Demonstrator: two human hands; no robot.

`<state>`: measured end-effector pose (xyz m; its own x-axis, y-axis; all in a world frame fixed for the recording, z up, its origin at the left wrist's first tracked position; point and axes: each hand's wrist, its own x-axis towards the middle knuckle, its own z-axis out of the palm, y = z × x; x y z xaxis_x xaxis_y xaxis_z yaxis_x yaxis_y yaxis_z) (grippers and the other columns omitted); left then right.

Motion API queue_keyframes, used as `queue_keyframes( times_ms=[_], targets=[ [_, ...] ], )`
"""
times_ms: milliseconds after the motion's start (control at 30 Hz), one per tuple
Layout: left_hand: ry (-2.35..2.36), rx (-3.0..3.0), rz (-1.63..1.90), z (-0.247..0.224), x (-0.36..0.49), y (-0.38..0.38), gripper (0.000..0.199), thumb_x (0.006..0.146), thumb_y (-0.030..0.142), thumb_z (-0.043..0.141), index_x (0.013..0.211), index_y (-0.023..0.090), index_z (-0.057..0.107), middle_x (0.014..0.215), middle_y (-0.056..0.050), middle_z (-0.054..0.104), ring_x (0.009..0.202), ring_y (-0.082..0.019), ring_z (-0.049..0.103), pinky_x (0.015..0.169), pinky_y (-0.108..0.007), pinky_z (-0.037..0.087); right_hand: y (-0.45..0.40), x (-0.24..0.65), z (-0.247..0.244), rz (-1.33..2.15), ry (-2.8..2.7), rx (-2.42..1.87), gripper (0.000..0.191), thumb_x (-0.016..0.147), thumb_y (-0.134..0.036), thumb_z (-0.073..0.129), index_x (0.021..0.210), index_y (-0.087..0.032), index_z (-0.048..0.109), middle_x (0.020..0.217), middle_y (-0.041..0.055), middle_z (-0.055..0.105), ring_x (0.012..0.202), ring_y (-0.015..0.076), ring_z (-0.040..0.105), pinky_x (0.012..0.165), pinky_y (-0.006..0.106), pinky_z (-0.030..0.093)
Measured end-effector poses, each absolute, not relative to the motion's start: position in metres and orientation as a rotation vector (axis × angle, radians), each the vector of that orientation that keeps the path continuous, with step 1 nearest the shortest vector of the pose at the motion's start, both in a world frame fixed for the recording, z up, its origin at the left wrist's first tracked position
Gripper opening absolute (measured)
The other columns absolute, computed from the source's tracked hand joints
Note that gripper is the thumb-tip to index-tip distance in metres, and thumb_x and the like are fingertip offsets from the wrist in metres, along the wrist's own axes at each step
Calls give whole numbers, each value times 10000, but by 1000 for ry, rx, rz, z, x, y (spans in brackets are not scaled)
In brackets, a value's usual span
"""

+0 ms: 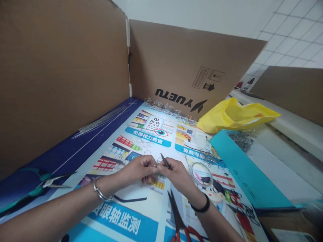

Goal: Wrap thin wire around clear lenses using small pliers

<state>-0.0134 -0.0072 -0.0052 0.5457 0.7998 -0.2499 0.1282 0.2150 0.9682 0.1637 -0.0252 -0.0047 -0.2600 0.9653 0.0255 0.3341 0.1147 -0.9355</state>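
My left hand is closed in a pinch on a thin wire, over the printed poster sheet. My right hand meets it fingertip to fingertip, pinching at the same wire. A dark, slim pointed tool sticks up out of the right hand; the rest of it is hidden, so its kind does not show. Just below the right hand lie scissors with orange-red handles, blades pointing away from me. A coil of pale wire rests right of the right hand.
Green-handled pliers lie at left, jaws apart. Straight wires lie along the left cardboard wall. Tangled wire pieces line the back cardboard. To the right are a yellow bag, a turquoise box and dark loops.
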Motion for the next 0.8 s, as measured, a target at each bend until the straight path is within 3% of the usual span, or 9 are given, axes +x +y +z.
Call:
queue_keyframes(
  times_ms=[267, 433, 600, 733, 800],
  targets=[
    [974, 1255, 929, 1, -25, -6, 159, 782, 301, 560, 707, 177, 493, 578, 28, 588, 501, -84, 501, 503, -207, 404, -19, 181, -1, 972, -1339, -1369, 339, 785, -491, 546, 869, -165, 584, 842, 52, 617, 810, 179, 560, 731, 284, 426],
    [1008, 1183, 1061, 4, -29, -4, 167, 793, 323, 552, 733, 175, 504, 556, 28, 574, 503, -89, 490, 506, -212, 395, -12, 190, -18, 927, -1431, -1468, 329, 761, -468, 570, 876, -162, 606, 826, 48, 618, 762, 177, 550, 677, 281, 432],
    [1042, 1075, 1139, 6, -29, -1, 186, 758, 324, 590, 711, 176, 488, 516, 36, 548, 473, -94, 487, 479, -215, 375, -16, 190, -25, 730, -1572, -1533, 253, 767, -437, 565, 765, -185, 580, 678, -1, 575, 620, 143, 512, 583, 249, 404],
    [1050, 1039, 1193, 5, -30, 2, 177, 767, 308, 586, 710, 181, 475, 508, 53, 528, 464, -82, 478, 477, -202, 362, -20, 191, -22, 435, -1933, -1556, 270, 838, -448, 496, 815, -201, 605, 784, 16, 631, 742, 159, 570, 659, 246, 390],
    [1053, 1033, 1210, 4, -31, 2, 177, 774, 307, 581, 709, 182, 473, 510, 55, 526, 466, -77, 477, 481, -197, 361, -21, 191, -14, 244, -2126, -1735, 313, 836, -489, 499, 765, -201, 598, 737, 21, 637, 706, 168, 582, 578, 242, 352]
  ],
)
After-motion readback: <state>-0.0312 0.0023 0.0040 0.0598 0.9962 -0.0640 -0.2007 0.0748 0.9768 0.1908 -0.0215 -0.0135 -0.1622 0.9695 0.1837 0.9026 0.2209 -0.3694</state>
